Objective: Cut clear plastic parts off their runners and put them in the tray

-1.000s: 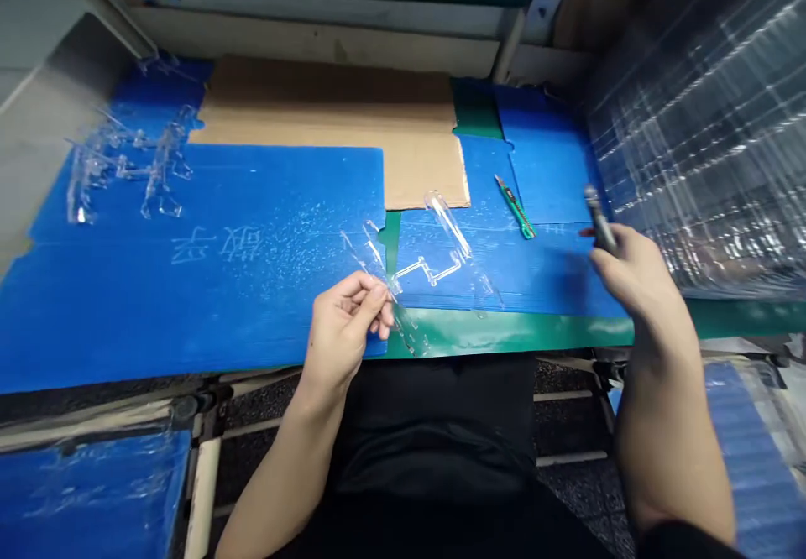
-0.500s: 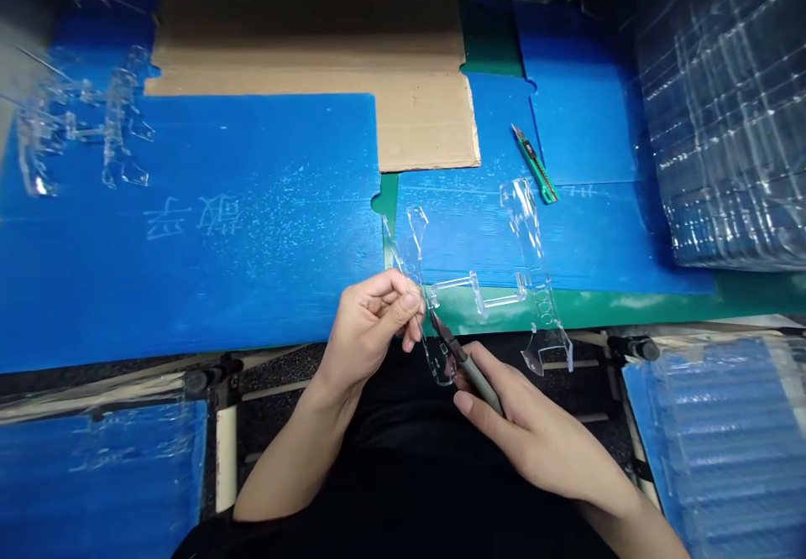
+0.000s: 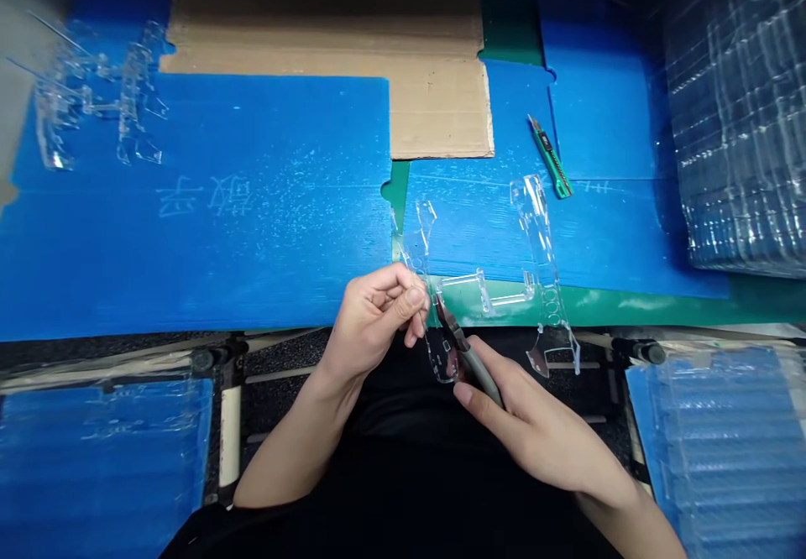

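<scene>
A clear plastic moulding [image 3: 549,278], two long shaped pieces joined by a thin zigzag runner [image 3: 484,292], spans the table's front edge. My left hand [image 3: 384,316] is closed, pinching the left piece near its middle between thumb and fingers. My right hand [image 3: 529,420] is wrapped around the grey handles of a pair of cutting pliers [image 3: 469,356]. The pliers' dark jaws lie at the left end of the runner, beside the left piece. Whether the blades touch the plastic, I cannot tell. The lower end of the left piece hangs over the table edge.
A green utility knife [image 3: 551,159] lies at the right on the blue sheet [image 3: 283,139]. Brown cardboard [image 3: 441,114] is behind. More clear mouldings [image 3: 129,97] lie at the far left. A plastic-wrapped stack [image 3: 743,139] stands at the right. Blue-covered stacks [image 3: 101,458] flank me below.
The camera view has shifted slightly, so the table's things appear a little to the right. My hands keep the same grips, and the plier jaws stay at the runner's left end.
</scene>
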Tool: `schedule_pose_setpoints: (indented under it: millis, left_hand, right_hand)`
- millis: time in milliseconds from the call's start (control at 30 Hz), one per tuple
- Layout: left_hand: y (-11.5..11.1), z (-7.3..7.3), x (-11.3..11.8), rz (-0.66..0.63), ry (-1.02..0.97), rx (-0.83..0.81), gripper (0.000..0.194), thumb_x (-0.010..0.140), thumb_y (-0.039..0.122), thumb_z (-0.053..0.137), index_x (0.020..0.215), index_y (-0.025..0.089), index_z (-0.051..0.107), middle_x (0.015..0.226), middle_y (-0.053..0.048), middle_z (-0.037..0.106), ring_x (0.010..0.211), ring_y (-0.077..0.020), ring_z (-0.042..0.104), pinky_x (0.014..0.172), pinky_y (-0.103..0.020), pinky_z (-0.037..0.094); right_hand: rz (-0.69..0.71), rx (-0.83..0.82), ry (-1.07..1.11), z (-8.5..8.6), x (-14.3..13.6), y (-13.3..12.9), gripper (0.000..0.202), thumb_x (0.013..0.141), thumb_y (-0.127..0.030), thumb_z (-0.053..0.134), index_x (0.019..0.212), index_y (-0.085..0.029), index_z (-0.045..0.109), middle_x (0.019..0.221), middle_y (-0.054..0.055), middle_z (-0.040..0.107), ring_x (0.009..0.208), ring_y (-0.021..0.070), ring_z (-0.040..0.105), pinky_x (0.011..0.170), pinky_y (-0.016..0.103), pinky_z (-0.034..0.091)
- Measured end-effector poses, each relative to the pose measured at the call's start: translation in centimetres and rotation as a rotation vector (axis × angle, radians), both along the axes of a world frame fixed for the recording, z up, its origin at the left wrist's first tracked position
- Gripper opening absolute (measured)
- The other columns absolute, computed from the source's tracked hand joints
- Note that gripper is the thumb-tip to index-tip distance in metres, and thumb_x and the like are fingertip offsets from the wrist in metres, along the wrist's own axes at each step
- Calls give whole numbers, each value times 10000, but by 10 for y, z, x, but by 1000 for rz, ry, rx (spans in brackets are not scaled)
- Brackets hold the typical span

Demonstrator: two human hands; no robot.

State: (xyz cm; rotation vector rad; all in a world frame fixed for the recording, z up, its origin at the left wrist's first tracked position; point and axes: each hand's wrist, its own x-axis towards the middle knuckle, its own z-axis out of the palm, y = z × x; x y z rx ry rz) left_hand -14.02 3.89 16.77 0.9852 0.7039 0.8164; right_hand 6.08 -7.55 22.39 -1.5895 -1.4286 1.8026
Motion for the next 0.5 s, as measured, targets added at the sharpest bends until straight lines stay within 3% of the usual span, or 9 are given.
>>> schedule_pose_setpoints:
  millis: [167, 267, 500]
  left_hand:
    - [0, 4, 2, -31, -38, -65, 278, 1000, 360, 798, 831, 176, 678, 654, 23, 665, 482, -54, 578, 438, -130, 454]
    - [-1, 5, 3, -29, -23, -80, 276, 1008, 351, 790, 834, 172, 672, 647, 22, 663, 471, -49, 564, 440, -130, 443]
    - [-4, 7, 5, -10, 6, -84, 310, 1011, 365, 786, 816, 172, 642, 628, 26, 650, 456, -45, 543, 442, -145, 394]
  right_hand:
    - [26, -12, 32, -4, 6, -1, 223, 1110, -478, 515, 1182, -274, 567, 1197, 53, 693, 1130, 285, 655, 1008, 478, 495]
    - [51, -14, 77, -8, 7, 1, 181, 1115, -436, 505, 1157, -267, 553, 1127, 38, 660, 1031, 247, 627, 978, 464, 494]
    - [20, 4, 182, -16, 6, -2, 139, 1121, -362, 493, 1066, -242, 535, 915, -2, 580, 758, 154, 507, 707, 327, 476]
